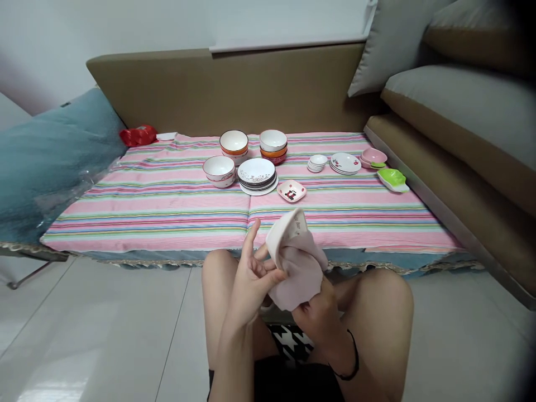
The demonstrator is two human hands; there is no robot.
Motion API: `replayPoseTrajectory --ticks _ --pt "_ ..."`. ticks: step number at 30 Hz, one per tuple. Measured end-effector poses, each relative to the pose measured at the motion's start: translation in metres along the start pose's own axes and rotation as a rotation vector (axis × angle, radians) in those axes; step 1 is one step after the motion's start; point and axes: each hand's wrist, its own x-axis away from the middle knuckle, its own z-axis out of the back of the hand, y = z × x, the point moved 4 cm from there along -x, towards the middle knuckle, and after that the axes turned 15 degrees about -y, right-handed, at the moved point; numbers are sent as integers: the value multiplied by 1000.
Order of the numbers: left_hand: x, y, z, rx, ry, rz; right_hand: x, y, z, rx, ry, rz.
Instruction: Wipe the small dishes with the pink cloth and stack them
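Note:
Above my knees, my left hand (pixel 255 279) grips a small cream dish (pixel 276 234) at its left side. The thumb presses against it while the forefinger sticks out straight. The dish is tilted, and small dark lettering shows inside near the top rim. A pale pink cloth (pixel 299 273) is bunched into the dish and drapes down over its lower part. My right hand (pixel 318 307), with a dark band at the wrist, is closed on the cloth from below right. Its fingers are mostly hidden by the cloth.
On the striped sheet (pixel 167 206) stand stacked bowls (pixel 233 143), a plate stack (pixel 256 172), a square dish (pixel 292 191), small saucers (pixel 317 162), flowered plates (pixel 345 163), pink bowls (pixel 373 157) and a green leaf-shaped dish (pixel 392 180). Cushions (pixel 460 95) rise at the right.

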Motion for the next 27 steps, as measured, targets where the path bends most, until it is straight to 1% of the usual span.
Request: replayPoseTrajectory --ticks 3,6,8,10,12,16,19,21,24,27 --pt "0 1 -5 45 -70 8 4 8 2 2 36 -2" --pt "-1 -1 -7 133 -79 -8 9 13 7 66 42 62" --pt "-1 -5 -4 231 -46 25 9 15 8 82 -52 126" --pt "-1 -13 1 315 29 94 8 16 9 63 -176 168" --pt "-1 -20 7 366 111 160 4 16 12 52 -248 173" --pt "-1 -26 11 384 160 199 -5 12 19 -41 -290 121" --pt "0 -30 8 342 178 234 -11 13 21 -116 -305 -12" --pt "1 -34 4 314 162 242 -14 14 21 -97 -268 -71" --pt "-1 -37 0 303 110 207 -17 13 16 -86 -259 -83" --pt "-3 -35 -2 305 85 179 -15 11 10 -117 -237 -86"
